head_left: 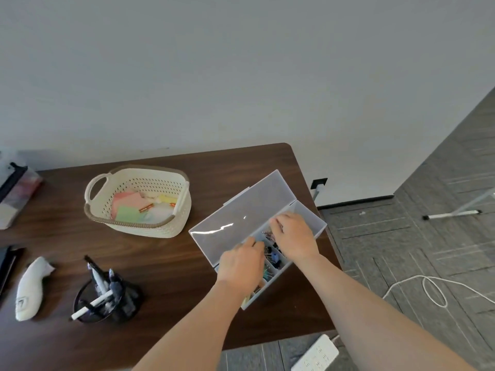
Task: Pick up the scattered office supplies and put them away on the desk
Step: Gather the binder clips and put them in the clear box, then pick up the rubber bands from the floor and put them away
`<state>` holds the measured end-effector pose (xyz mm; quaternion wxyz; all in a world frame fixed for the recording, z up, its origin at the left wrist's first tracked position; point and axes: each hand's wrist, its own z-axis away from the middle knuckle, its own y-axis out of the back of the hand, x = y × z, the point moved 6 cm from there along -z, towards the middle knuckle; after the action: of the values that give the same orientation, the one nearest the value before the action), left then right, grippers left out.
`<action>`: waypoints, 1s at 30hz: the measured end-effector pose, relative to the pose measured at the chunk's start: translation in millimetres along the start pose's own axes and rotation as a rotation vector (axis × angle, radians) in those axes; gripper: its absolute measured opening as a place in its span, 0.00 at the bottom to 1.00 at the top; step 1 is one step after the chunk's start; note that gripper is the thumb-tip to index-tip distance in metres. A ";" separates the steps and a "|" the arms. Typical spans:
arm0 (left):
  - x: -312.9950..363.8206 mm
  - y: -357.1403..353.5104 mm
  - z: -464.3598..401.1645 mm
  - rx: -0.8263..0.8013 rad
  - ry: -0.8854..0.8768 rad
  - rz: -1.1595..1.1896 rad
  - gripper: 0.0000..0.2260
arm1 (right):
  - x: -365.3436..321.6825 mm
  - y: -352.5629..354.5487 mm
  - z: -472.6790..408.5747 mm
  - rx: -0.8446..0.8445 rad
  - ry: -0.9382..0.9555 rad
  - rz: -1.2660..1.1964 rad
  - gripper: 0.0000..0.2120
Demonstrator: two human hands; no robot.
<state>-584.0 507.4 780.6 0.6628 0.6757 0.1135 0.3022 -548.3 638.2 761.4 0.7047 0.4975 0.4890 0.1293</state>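
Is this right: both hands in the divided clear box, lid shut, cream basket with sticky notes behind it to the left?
Not quite: the head view shows the lid open, folded back flat on the desk. The rest holds: left hand and right hand are in the divided clear box, and the cream basket with sticky notes sits behind it to the left.

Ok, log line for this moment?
both hands in clear plastic compartment box | lid open | cream perforated basket untouched
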 end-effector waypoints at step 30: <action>250.4 -195.0 434.2 -0.589 -1.529 -0.226 0.12 | 47.8 -79.4 694.4 0.629 -1.324 -0.019 0.09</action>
<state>-94.9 305.6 683.7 0.7333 0.4780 -0.3854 -0.2920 18.8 233.6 687.5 0.6776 0.6460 -0.0211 -0.3509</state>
